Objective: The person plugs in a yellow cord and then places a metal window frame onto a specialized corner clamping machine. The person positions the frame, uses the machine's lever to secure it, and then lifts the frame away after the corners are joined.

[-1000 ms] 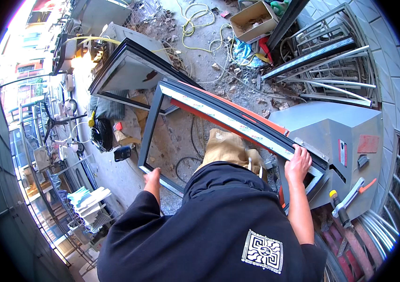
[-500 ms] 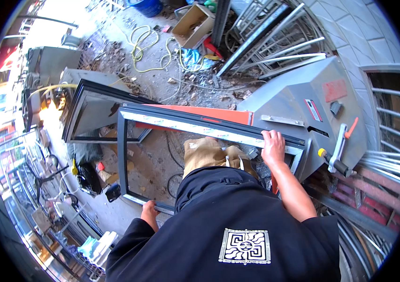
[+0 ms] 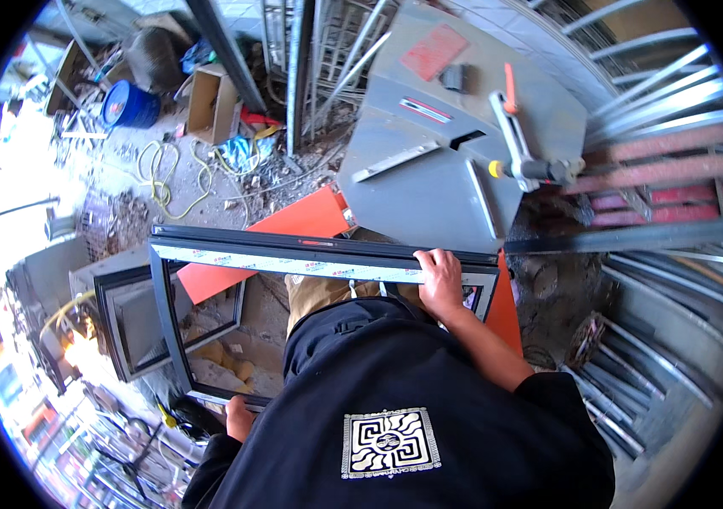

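Note:
I hold a rectangular dark grey metal window frame point(image 3: 170, 310), tilted in front of my body. White printed protective film runs along its far rail. My right hand point(image 3: 441, 287) is closed over that far rail near the right corner, fingers wrapped on its top edge. At the lower left, my left hand point(image 3: 240, 419) is closed on the near rail, its fingers partly hidden. Beyond the far rail stands a grey machine cabinet point(image 3: 429, 191) with a slot, metal guide bars and a lever arm with an orange handle point(image 3: 510, 87).
Another dark-framed panel point(image 3: 128, 327) leans to the left. Orange panels point(image 3: 302, 216) stand by the machine. Farther off are a cardboard box point(image 3: 209, 106), a blue bucket point(image 3: 130, 105) and a yellow hose point(image 3: 158, 174) amid rubble. Metal tubes point(image 3: 658, 293) lie on the right.
My view has turned to the right, so the machine now sits nearer the middle. The window frame has come round with me, with both hands still on it.

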A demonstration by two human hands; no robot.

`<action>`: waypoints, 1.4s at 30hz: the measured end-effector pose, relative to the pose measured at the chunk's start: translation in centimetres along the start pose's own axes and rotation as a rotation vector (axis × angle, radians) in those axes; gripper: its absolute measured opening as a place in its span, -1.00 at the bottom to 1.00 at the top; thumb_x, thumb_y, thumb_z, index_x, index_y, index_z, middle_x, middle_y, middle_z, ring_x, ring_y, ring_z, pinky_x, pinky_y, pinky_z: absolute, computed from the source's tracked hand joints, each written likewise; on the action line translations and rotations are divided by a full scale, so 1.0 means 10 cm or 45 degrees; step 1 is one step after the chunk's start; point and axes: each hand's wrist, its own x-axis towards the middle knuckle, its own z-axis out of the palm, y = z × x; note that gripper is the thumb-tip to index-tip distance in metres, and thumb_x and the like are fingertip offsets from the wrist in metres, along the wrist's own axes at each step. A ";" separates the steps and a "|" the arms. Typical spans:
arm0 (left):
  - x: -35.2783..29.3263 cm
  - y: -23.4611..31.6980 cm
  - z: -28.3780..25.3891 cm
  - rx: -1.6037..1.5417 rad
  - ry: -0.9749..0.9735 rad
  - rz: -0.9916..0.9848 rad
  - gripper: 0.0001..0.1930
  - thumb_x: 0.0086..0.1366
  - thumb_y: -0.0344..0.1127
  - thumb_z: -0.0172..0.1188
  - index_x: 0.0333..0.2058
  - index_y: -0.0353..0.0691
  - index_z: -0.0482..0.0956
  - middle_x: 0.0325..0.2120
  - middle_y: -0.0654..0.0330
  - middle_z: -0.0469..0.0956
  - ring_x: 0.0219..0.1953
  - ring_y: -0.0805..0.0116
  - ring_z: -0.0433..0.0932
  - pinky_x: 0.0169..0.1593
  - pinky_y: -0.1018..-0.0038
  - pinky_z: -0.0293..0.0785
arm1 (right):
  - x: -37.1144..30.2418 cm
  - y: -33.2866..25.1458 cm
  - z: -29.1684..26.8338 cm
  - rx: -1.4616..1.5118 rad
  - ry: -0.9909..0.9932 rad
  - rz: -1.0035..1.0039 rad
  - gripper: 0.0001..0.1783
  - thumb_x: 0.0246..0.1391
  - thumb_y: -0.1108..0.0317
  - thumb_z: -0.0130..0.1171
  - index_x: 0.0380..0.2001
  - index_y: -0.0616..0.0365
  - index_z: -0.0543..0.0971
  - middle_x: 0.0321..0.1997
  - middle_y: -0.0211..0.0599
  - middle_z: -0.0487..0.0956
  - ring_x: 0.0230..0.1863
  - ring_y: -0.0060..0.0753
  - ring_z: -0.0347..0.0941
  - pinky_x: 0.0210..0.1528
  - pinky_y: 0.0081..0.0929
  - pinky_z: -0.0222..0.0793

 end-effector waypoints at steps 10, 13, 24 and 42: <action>0.75 0.69 -0.48 0.739 0.075 0.521 -0.61 0.10 -0.44 0.58 -0.08 -0.20 0.69 -0.26 -0.06 0.74 -0.14 -0.07 0.79 -0.05 0.02 0.74 | -0.86 0.42 -0.10 -0.040 0.151 0.231 -0.39 -0.10 0.66 0.34 0.12 0.11 0.68 -0.03 -0.14 0.59 0.12 0.10 0.56 0.24 0.04 0.48; 1.47 0.52 -0.39 0.307 0.023 0.141 -0.57 0.09 -0.50 0.44 -0.01 -0.31 0.66 -0.21 -0.07 0.71 -0.14 -0.09 0.77 -0.08 -0.03 0.74 | -1.16 0.54 -0.20 -0.012 0.182 0.372 -0.40 -0.11 0.70 0.34 0.11 0.18 0.68 0.07 -0.01 0.61 0.21 0.21 0.56 0.35 0.10 0.47; 2.10 1.89 0.14 -0.123 0.308 -0.656 -0.43 0.10 -0.39 0.48 0.10 -0.54 0.68 0.03 -0.17 0.79 0.08 -0.10 0.81 0.16 0.13 0.71 | -2.43 0.78 -0.22 -0.127 0.311 0.816 -0.36 -0.11 0.75 0.28 0.13 0.18 0.69 0.16 0.01 0.65 0.33 0.29 0.53 0.39 0.06 0.47; 1.35 2.64 1.05 0.011 0.443 -0.330 -0.31 0.19 -0.34 0.42 0.27 -0.44 0.41 0.19 -0.39 0.64 0.29 -0.39 0.66 0.38 0.00 0.58 | -4.12 1.63 0.14 -0.114 0.375 1.073 -0.43 0.03 0.72 0.20 0.16 0.21 0.69 0.15 0.10 0.69 0.25 0.33 0.61 0.32 0.08 0.53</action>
